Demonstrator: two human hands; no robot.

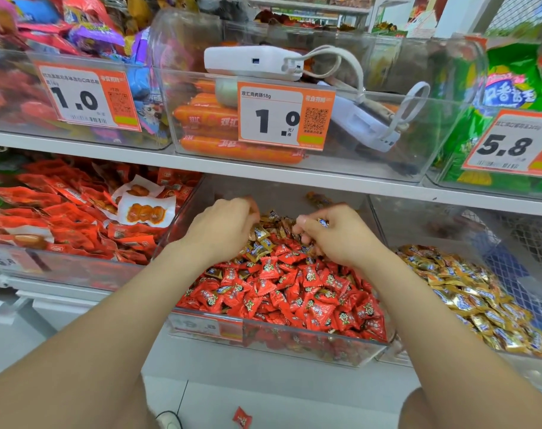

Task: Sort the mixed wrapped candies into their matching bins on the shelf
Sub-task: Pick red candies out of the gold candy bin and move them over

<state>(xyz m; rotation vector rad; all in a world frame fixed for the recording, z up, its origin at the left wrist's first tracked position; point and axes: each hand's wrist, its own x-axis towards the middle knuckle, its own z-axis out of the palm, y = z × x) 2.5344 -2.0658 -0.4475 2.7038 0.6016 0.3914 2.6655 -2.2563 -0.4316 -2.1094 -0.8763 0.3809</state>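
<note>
gold candies are being picked out of the red candy bin

on the left, red snack packets [62,212] are seen; they are not part of this step. the left hand [223,230] is curled down into the gold candies [262,239] at the back of the middle bin [263,332]. whether anything is held in its grip cannot be told. red candies [294,292] are piled at the front of that bin. the grip of the right hand [337,239] is closed on a gold candy [323,222], which is pinched at the fingertips. the gold bin [424,224] is just beside it on the right, and the candy should likely be dropped there. only gold wrappers should be taken, a few at a time, so no red ones are carried along.

on the top shelf, "1.0" is printed on the left price tag [87,97]. "双汇" is printed on the orange sausages [208,117]. "双汇鸡肉肠58g" and "1.0 元/根" are printed on the middle tag [282,116]. "5.8" is printed on the right tag [508,144].
</note>
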